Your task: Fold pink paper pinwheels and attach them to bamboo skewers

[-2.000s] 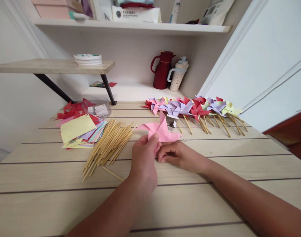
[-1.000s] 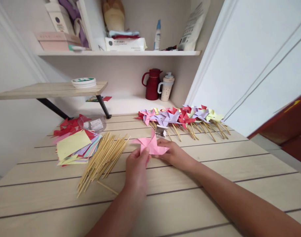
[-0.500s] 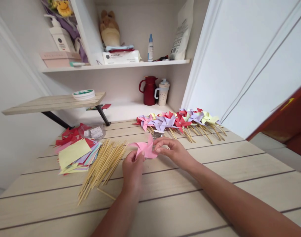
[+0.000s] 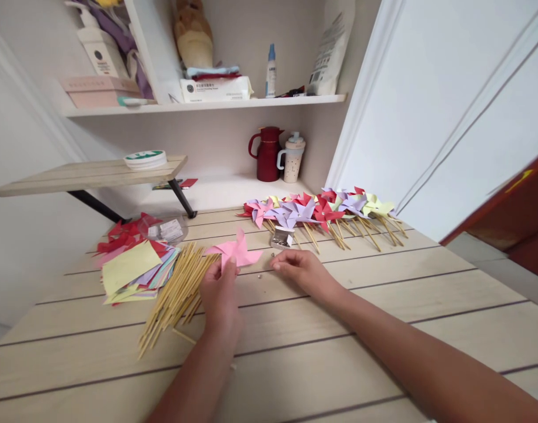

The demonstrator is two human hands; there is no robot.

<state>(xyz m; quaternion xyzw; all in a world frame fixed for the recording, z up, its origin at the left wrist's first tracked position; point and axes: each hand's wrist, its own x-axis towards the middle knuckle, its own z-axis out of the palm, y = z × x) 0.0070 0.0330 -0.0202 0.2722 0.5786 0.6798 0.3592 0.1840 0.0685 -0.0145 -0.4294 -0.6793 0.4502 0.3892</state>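
Note:
My left hand pinches a pink paper pinwheel head between thumb and fingers, held just above the table by the sticks. To its right, my right hand rests low over the wood with its fingers drawn together. A tiny metal piece shows at those fingertips; whether they grip it is too small to tell. Another small metal piece lies between the hands. Just beyond the right hand stands a small open box with shiny metal bits inside.
Thin wooden sticks lie in a pile at left, beside stacked coloured paper. Finished pinwheels on sticks fill the back right. A raised wooden shelf stands back left; a red jug and a cup stand behind.
My left hand has moved left with the pink pinwheel head, away from my right hand. My right hand has come down slightly by the tiny metal piece, and the small box shows more fully.

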